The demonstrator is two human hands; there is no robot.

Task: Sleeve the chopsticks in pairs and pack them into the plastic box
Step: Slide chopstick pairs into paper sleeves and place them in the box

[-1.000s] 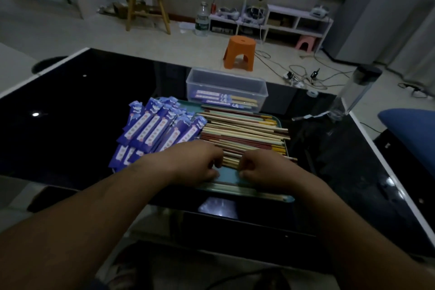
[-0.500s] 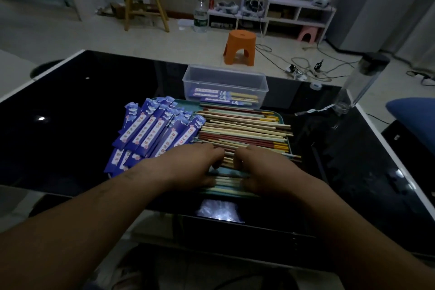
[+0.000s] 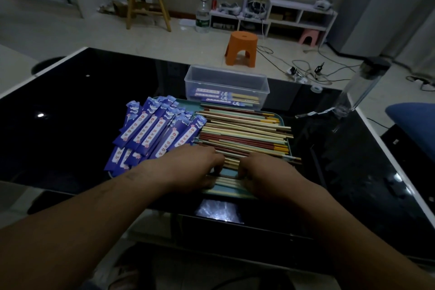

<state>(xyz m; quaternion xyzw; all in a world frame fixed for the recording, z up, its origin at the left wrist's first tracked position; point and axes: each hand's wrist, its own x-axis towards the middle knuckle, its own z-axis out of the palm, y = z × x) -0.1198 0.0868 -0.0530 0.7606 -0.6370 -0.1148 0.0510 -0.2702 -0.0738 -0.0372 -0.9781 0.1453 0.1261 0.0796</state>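
Both hands have drawn closer together over the last second, so that their fingertips almost meet above the near end of the pile. Nearest, the left hand (image 3: 195, 168) and the right hand (image 3: 266, 172) lie knuckles up on the loose chopsticks (image 3: 244, 133), with their fingers curled down among the sticks. The backs of the hands hide the fingertips, so I cannot tell whether either grip has closed on a pair or is only resting and sorting. The likely trouble is the pile itself. The sticks are of mixed colours and overlap, and several ends jut past the right rim of the teal tray (image 3: 287, 148). A pull from underneath could drag neighbouring sticks off onto the black desk (image 3: 70, 113), or bring up two that do not match. The chopsticks sit directly under both grips and run on beyond them. The purple sleeves (image 3: 155, 132) fan out just beside the left hand, over the tray's left part. Farther off, just past the tray's far edge, stands the plastic box (image 3: 226, 77), with a few sleeved pairs (image 3: 226, 97) already lying in it.
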